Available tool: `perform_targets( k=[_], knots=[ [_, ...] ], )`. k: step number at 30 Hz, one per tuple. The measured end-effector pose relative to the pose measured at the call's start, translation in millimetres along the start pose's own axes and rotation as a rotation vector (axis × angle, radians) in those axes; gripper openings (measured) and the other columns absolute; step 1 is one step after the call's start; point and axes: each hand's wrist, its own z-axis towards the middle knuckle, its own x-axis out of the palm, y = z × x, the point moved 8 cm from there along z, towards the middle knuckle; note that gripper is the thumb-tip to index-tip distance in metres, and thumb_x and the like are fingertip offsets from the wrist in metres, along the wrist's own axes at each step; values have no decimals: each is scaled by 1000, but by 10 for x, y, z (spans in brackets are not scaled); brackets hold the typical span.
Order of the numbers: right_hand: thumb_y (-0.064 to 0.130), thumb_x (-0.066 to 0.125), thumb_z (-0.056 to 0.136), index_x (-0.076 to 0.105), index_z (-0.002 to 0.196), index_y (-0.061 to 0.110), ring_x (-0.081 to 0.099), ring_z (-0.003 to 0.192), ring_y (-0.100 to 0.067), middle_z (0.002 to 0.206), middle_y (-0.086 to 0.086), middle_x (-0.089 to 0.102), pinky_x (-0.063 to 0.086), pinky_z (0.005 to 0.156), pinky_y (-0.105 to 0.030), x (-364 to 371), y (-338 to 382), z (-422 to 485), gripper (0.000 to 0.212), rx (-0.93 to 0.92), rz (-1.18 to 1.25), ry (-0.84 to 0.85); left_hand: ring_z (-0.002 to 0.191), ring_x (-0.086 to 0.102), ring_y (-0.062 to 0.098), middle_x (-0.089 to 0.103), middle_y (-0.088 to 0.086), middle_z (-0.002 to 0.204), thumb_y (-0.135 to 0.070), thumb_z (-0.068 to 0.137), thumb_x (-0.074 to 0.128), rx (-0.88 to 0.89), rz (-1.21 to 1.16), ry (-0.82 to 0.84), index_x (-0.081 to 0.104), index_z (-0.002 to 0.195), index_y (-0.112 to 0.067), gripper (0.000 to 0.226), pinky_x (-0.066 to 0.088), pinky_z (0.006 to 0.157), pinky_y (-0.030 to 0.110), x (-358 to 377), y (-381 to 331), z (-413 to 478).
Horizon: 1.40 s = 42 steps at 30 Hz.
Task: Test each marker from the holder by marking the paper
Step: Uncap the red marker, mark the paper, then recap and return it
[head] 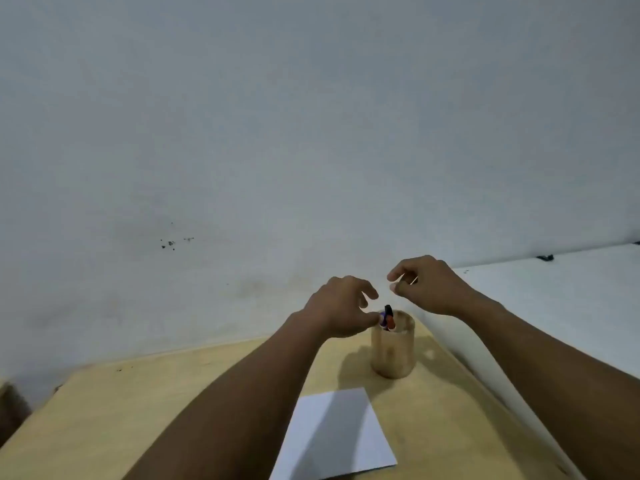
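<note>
Matt wooden holder [393, 344] (table [138, 410] likewise), smooth white paper [337, 434]

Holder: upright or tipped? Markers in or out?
Upright: the holder stands on the table, mouth up. Markers in; caps poke above its rim.

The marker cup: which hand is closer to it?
Left. The left hand has its fingers at the markers in the holder. The right hand hovers above it, apart.
</note>
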Motion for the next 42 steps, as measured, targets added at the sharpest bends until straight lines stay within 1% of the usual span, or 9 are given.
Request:
perform_targets(
  k=[6,15,24,26,30,34,36,39,42],
  knots=[
    [22,70,87,77,94,24,69,75,-16,85,-4,75,52,72,-27,51,-493,77,10,115,42,-6,97,70,16,79,-9,99,-32,82,71,74,110,80,77,105,-30,25,58,82,37,372,-185,254],
    [17,69,86,72,85,29,71,72,-20,80,-8,77,56,80,-32,303,-597,59,12,136,76,33,100,68,24,75,-2,104,-25,88,68,100,229,6,79,102,-27,18,56,77,36,434,-106,307],
    [15,68,89,77,94,18,68,70,-15,82,-8,77,52,67,-24,285,-437,7,11,121,75,33,104,62,26,63,1,112,-23,93,65,169,291,-40,76,110,-25,20,50,76,36,379,-116,276],
    [16,67,89,76,92,19,68,66,-13,79,-6,77,53,67,-24,239,-390,4,10,122,100,21,102,64,24,67,0,110,-27,93,66,168,236,-79,75,108,-23,18,53,81,39,247,-131,267],
    [24,66,94,75,90,14,61,47,-13,69,-7,75,43,45,-18,120,-175,-4,14,142,237,-13,85,70,13,78,-6,93,-30,90,72,128,30,-189,77,95,-21,11,58,80,36,-262,-95,234],
    [34,63,97,70,85,10,55,38,-4,59,-9,71,49,51,-26,-79,273,-74,28,63,313,-342,74,72,8,74,-15,76,-28,92,72,31,-216,-333,78,92,-16,13,56,66,22,-890,131,63],
    [39,60,97,68,81,3,54,35,-3,60,-13,70,48,47,-27,5,480,-158,40,100,430,-417,68,73,9,75,-8,75,-26,92,73,-34,-435,-419,76,91,-14,13,51,58,18,-1090,374,-85],
    [57,61,92,68,79,7,51,36,-14,58,-8,66,34,40,-24,637,661,-267,52,327,797,-165,72,74,13,77,0,84,-23,94,71,-151,-713,-485,74,89,-15,10,52,64,26,-1129,764,-375],
    [71,64,82,67,93,11,43,37,-12,62,-4,63,24,39,-20,1322,875,-335,60,484,1209,109,76,76,17,78,1,88,-23,94,72,-259,-879,-436,74,94,-14,10,54,69,31,-935,1087,-620]
  ],
)
